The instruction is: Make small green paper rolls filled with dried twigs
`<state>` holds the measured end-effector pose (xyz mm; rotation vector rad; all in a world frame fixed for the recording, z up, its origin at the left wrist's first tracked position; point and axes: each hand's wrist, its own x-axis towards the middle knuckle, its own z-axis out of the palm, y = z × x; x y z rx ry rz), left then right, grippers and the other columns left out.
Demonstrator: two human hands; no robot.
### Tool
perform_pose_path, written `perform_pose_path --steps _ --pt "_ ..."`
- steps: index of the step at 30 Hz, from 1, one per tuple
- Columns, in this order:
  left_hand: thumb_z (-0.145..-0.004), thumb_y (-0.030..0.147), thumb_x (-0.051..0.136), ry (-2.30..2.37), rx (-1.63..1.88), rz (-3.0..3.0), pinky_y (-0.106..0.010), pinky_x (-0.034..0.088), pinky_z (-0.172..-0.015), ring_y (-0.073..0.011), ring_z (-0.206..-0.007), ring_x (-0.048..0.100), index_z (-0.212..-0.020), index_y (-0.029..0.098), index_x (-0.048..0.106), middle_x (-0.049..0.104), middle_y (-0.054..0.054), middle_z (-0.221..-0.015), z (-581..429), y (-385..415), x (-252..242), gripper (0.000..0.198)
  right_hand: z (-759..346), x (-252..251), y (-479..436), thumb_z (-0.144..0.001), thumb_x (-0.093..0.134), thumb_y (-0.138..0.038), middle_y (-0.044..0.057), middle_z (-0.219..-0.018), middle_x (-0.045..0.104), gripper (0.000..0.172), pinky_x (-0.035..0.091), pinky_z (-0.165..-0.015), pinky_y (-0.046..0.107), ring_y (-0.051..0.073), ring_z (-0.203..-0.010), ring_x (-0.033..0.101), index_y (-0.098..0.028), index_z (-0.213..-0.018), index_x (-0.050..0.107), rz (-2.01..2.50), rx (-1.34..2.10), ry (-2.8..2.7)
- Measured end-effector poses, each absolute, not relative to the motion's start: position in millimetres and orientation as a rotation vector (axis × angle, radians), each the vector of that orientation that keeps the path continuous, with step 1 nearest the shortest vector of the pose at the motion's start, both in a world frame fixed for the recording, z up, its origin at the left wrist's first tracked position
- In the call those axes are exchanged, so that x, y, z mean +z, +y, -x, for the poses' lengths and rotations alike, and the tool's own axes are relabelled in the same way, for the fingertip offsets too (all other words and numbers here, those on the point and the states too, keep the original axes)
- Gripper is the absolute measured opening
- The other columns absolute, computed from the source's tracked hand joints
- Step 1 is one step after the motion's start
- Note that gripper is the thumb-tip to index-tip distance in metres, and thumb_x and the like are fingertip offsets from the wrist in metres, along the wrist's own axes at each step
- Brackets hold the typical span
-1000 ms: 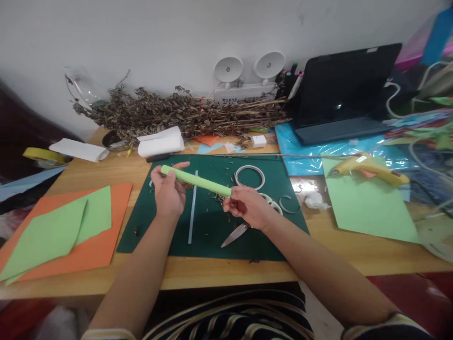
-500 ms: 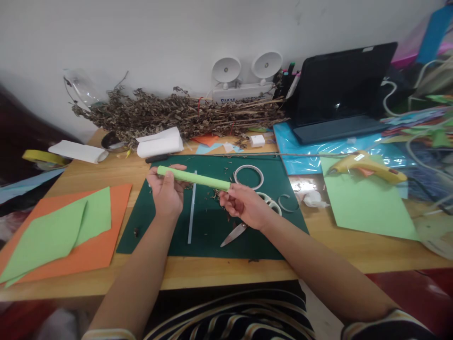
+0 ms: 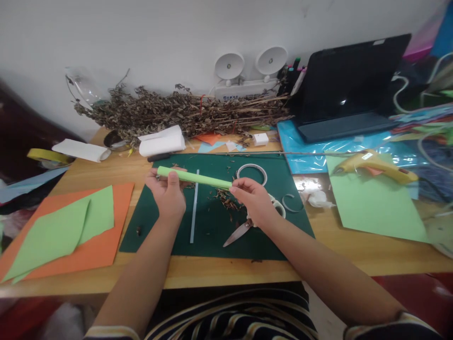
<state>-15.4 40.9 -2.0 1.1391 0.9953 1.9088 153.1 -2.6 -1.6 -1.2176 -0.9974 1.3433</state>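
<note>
A light green rolled paper tube (image 3: 198, 178) is held level above the dark green cutting mat (image 3: 212, 236). My left hand (image 3: 168, 196) grips its left end with the thumb on top. My right hand (image 3: 253, 200) pinches its right end with the fingers closed. Under the tube a thin white stick (image 3: 194, 208) lies on the mat. Scissors (image 3: 244, 226) lie just below my right hand, their handles partly hidden by it. A roll of clear tape (image 3: 252, 171) sits beyond that hand.
Orange and green paper sheets (image 3: 67, 226) lie at the left, another green sheet (image 3: 375, 203) and a yellow glue gun (image 3: 375, 165) at the right. Dried branches (image 3: 184, 113) run along the wall. A dark laptop (image 3: 350, 94) stands at the back right.
The tube has levelled out and both hands turned slightly around it; my right hand rolled over so its back faces up.
</note>
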Motion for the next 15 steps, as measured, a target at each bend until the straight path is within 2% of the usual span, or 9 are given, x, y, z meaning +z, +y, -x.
perform_pose_path --steps 8,15 --pt "-0.067 0.039 0.061 0.936 1.983 -1.314 -0.017 0.037 -0.041 -0.0067 -0.048 0.05 -0.082 0.022 0.026 0.057 0.005 -0.061 20 42 -3 0.041 -153 0 0 -0.059 0.061 -0.027 -0.009 -0.046 0.039 0.015 0.02 -0.042 0.019 0.003 -0.041 0.03 -0.017 -0.062 0.05 1.146 1.462 -0.85" --pt "-0.063 0.04 0.065 0.818 1.857 -1.163 -0.022 0.046 -0.047 -0.0131 -0.055 0.06 -0.091 0.026 0.026 0.062 0.005 -0.061 15 36 7 0.05 -151 2 -5 -0.056 0.064 -0.027 -0.008 -0.045 0.042 0.02 0.022 -0.043 0.019 0.003 -0.041 0.033 -0.017 -0.059 0.047 0.936 1.812 -0.807"
